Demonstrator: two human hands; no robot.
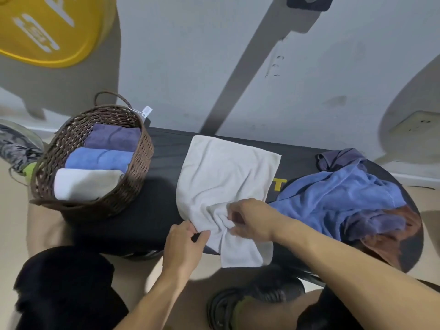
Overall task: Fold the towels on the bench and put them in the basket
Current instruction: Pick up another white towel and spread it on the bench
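Pinching the white towel (226,177) at its bunched near edge, the left hand (184,244) and right hand (252,220) hold it spread across the black bench (162,148); the wicker basket (140,163) with three folded towels stands left, unfolded towels (338,196) lie right.

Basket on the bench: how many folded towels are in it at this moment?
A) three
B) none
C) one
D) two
A: the basket holds three folded towels side by side, a purple towel, a blue towel and a white towel.
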